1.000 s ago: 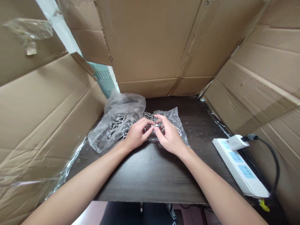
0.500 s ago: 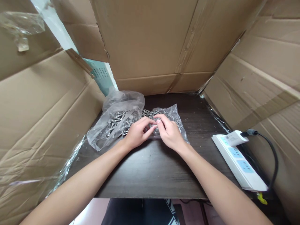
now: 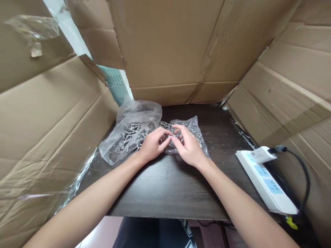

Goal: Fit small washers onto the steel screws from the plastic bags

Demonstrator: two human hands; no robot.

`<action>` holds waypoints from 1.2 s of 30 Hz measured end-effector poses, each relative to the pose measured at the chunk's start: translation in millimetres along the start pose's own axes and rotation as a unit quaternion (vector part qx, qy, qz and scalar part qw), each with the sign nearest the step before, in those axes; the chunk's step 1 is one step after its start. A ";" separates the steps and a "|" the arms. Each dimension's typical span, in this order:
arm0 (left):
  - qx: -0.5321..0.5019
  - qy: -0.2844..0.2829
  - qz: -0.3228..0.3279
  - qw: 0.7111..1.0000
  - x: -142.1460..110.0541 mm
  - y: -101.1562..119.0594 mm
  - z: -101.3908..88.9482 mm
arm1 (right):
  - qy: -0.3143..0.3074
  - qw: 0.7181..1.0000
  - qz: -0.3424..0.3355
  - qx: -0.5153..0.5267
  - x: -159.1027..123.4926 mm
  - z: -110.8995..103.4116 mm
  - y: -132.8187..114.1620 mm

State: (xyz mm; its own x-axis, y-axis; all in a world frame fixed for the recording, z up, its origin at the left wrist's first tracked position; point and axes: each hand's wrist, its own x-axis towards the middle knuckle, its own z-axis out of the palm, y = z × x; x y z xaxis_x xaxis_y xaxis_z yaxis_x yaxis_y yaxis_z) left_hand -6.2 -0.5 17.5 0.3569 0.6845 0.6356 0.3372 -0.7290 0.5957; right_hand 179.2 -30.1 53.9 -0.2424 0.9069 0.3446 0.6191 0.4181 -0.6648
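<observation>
Between my two hands is a small silvery bolt (image 3: 171,136), lying roughly level. My left hand (image 3: 151,146) is closed, pinching one end of it between thumb and forefinger. Curled round the other end is my right hand (image 3: 190,146), its thumb and fingertips at the bolt's tip; whether a small part sits there is too small to tell. Beyond the left hand a clear plastic bag (image 3: 110,153) holds several bolts (image 3: 130,132). Partly behind the right hand, small ring-like metal pieces (image 3: 198,135) lie on a second plastic bag (image 3: 192,121).
Cardboard walls (image 3: 165,44) enclose the dark wooden table (image 3: 160,193) at the back and both sides. A white power strip (image 3: 279,198) with a plugged-in adapter (image 3: 262,155) and black cable (image 3: 306,179) lies at the right. More bolts (image 3: 165,124) lie between the bags.
My right fingers have shifted slightly at the bolt's end, the forefinger lifting a little away from the thumb. The left hand keeps its pinch. The whole view has shifted slightly.
</observation>
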 end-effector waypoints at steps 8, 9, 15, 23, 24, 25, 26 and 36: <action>0.001 -0.015 -0.003 1.000 -0.3 0.5 0.8 | 0.013 1.000 0.015 -0.009 -0.4 0.8 0.1; -0.001 -0.014 -0.004 1.000 -0.2 0.6 0.9 | 0.020 1.000 0.011 -0.007 -0.2 0.4 0.0; 0.001 -0.019 0.006 1.000 -1.0 0.9 1.5 | -0.009 1.000 0.001 -0.007 0.7 -0.1 1.3; -0.004 -0.021 0.000 1.000 -1.5 -0.9 1.0 | -0.019 1.000 -0.018 -0.009 -0.5 -0.4 0.2; -0.003 -0.020 -0.003 1.000 -1.5 -1.0 0.8 | -0.024 1.000 -0.016 -0.010 -0.5 -0.6 -0.3; 0.000 -0.020 -0.004 1.000 -1.5 -1.1 0.7 | -0.028 0.999 -0.009 -0.012 -0.4 -0.9 -0.8; 0.002 -0.019 -0.004 1.000 -1.5 -1.0 0.7 | -0.034 0.999 0.002 -0.014 -0.3 -1.2 -1.2; 0.001 -0.015 -0.007 1.000 -1.4 -1.3 0.4 | -0.029 0.999 -0.040 0.000 0.7 1.6 -0.3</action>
State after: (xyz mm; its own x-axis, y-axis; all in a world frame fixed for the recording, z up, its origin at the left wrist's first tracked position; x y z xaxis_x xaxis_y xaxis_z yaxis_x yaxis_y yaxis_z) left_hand -6.8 -0.5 15.6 0.3789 0.6943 0.6118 0.3435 -0.7194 0.6037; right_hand 177.7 -29.4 53.3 -0.3333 0.8723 0.3578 0.5968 0.4890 -0.6361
